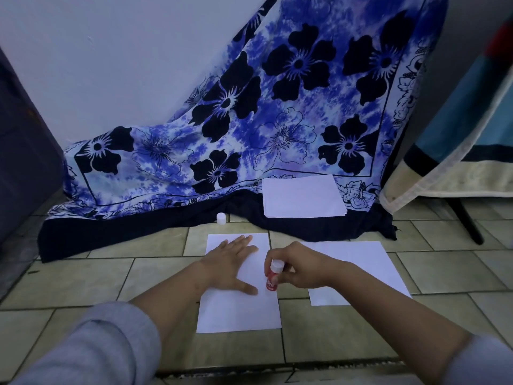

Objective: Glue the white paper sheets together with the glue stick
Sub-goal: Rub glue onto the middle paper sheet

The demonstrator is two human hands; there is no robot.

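Grey sleeves (91,348) frame the bottom corners, with bare forearms reaching forward over the tiled floor (83,279). Behind it, a blue floral cloth (249,120) hangs down the white wall (111,65) and spills onto the tiles. A patchwork blanket (458,120) droops at the right edge, and a dark cabinet (22,148) stands at the left.

On the cloth's lower hem lies a stack (302,197) of white paper. Two single sheets lie flat on the floor. The right sheet (369,268) is partly under the right forearm. The near sheet (238,312) lies just left of it, apart from it.

Left grip (231,266) is spread flat, fingers straight, pressing the near sheet's upper half. Right grip (302,266) is curled round the glue stick (272,276), pinching it near its white top end. That red stick tilts slightly, its lower end at the near sheet's right edge, just beside the left thumb.

A small white cap (221,218) stands on the floor at the cloth's hem, beyond the near sheet.
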